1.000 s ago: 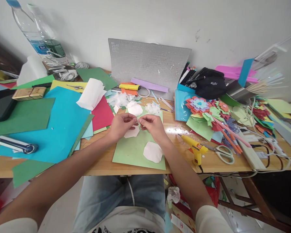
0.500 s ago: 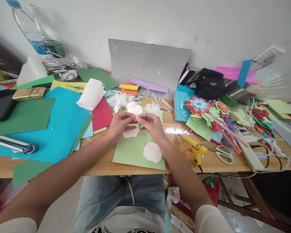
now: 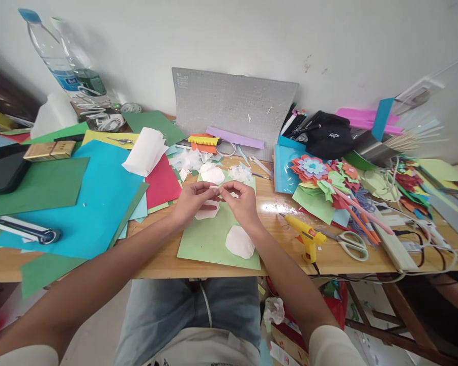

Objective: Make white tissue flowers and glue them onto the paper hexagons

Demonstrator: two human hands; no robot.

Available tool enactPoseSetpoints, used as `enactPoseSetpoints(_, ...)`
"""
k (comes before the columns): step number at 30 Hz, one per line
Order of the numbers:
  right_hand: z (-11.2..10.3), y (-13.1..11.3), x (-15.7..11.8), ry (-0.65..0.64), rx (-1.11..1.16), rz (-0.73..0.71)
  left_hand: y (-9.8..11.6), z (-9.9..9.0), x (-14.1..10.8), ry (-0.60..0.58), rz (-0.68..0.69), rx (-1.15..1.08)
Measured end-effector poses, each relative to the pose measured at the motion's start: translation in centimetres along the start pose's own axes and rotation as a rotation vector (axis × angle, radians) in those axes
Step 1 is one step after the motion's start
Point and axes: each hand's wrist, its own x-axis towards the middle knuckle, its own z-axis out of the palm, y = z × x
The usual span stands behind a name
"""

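Note:
My left hand (image 3: 193,203) and my right hand (image 3: 241,202) meet fingertip to fingertip over a light green sheet (image 3: 206,244). Pinched between both is a small white paper piece (image 3: 215,187), mostly covered by the fingers. A white paper cutout (image 3: 207,210) lies beneath my left fingers. Another rounded white cutout (image 3: 240,242) rests on the green sheet below my right hand. Just beyond the hands sit a stack of white rounded pieces (image 3: 212,174) and crumpled white scraps (image 3: 240,173).
To the right are a yellow glue gun (image 3: 305,234), scissors (image 3: 352,245) and paper flowers (image 3: 311,169). Blue paper (image 3: 99,198), a stapler (image 3: 27,230) and a white roll (image 3: 145,151) lie left. A grey cutting mat (image 3: 232,104) leans on the wall. Part of a person's arm (image 3: 454,292) shows far right.
The view has shifted slightly. My hands stay together on the small white piece, with the fingertips a little lower. A person's arm has appeared at the right edge.

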Motion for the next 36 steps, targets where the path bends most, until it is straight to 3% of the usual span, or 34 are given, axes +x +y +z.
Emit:
enactPoseSetpoints(4,-0.2,-0.2,0.1,-0.014,-0.012,-0.003,-0.3,-0.3,0.2,0.042,0.031,0.028)
enactPoseSetpoints(13,-0.2,-0.2,0.0,-0.005,-0.02,0.026,-0.2,0.0,0.1,0.042,-0.011,0.069)
enactPoseSetpoints(23,0.0,0.0,-0.1,-0.01,0.031,0.062,-0.2,0.2,0.0,0.027,0.037,0.122)
enactPoseSetpoints(36,-0.1,-1.8,-1.1,-0.026,-0.134,-0.192,0.3,-0.3,0.0,0.044,0.093,0.072)
